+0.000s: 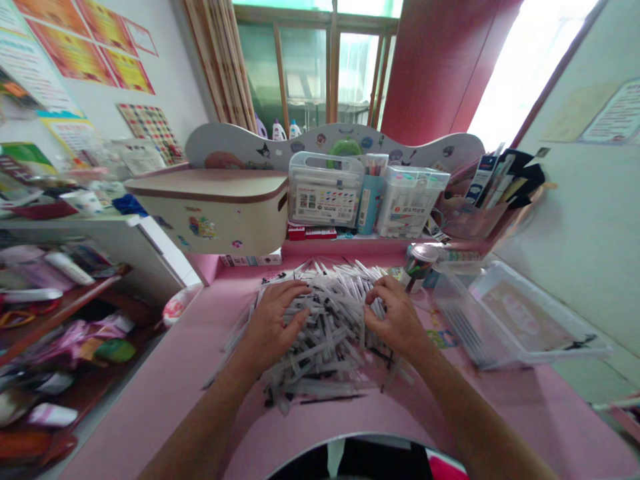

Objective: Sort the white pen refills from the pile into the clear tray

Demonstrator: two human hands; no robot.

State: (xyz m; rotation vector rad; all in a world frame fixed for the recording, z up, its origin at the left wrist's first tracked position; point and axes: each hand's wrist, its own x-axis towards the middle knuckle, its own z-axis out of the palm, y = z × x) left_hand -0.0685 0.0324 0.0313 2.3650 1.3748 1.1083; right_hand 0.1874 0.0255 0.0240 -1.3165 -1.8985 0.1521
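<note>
Pens: your heap of slim white plastic pens (pixel 327 333) lies mid pink desk (pixel 150 400).
Left hand (pixel 273 320): your fingers rest loose atop the heap.
Right hand (pixel 395 317): fingers curled into the pens; grip unclear.
Beside: clear plastic tub (pixel 453 303).

The fingertips of the right hand (pixel 395 317) are buried out of sight in the pile of pens (pixel 325 347). At the right of the frame, the clear bin (pixel 520 320) is smeared by blur. The posters (pixel 85 47), upper left, are cut off by the edge, their print unreadable.
</note>
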